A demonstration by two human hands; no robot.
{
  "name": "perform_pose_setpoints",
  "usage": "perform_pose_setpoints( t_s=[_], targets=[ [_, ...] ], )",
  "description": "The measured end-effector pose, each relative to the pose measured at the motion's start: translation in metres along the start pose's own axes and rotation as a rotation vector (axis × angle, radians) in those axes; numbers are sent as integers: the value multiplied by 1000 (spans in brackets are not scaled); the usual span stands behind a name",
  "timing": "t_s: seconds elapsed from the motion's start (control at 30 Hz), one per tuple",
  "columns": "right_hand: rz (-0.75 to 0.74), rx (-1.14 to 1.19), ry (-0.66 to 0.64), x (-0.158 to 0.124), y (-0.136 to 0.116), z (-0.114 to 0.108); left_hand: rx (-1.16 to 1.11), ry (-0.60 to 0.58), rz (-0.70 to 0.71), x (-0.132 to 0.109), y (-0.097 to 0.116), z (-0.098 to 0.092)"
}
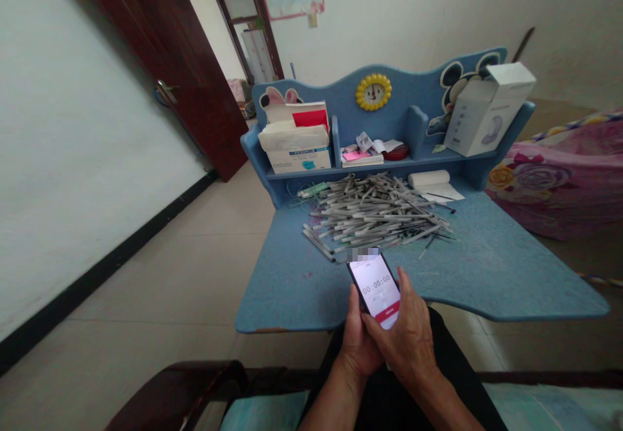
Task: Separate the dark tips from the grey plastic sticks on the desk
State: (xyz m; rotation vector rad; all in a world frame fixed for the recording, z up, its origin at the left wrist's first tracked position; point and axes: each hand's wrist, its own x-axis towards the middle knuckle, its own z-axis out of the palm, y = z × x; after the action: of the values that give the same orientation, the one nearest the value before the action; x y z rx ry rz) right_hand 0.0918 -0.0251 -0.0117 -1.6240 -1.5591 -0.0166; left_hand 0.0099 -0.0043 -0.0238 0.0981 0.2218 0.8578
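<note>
A smartphone with a lit screen reading 00:00:00 and a red bar low on it is held at the front edge of the blue desk. My left hand grips it from its left side and from below. Around the phone's right and lower edge is my right hand, its thumb by the lower screen. Beyond the phone a large heap of grey pens lies on the desk. Several loose pens lie at the heap's near left.
On the desk's shelf stand a box with papers, a small stack of notes and a white carton. A white paper roll lies behind the pens. A wooden chair arm is at the lower left.
</note>
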Motion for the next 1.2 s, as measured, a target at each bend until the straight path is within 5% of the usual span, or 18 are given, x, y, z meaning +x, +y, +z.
perform_pose_setpoints(
  t_s=[0.77,1.2],
  targets=[
    [-9,-51,-33,-3,-6,-11,-26,-9,-2,-6,-7,-4],
    [83,-114,-62,-13,19,-30,70,-60,-99,-1,-33,0]
  ],
)
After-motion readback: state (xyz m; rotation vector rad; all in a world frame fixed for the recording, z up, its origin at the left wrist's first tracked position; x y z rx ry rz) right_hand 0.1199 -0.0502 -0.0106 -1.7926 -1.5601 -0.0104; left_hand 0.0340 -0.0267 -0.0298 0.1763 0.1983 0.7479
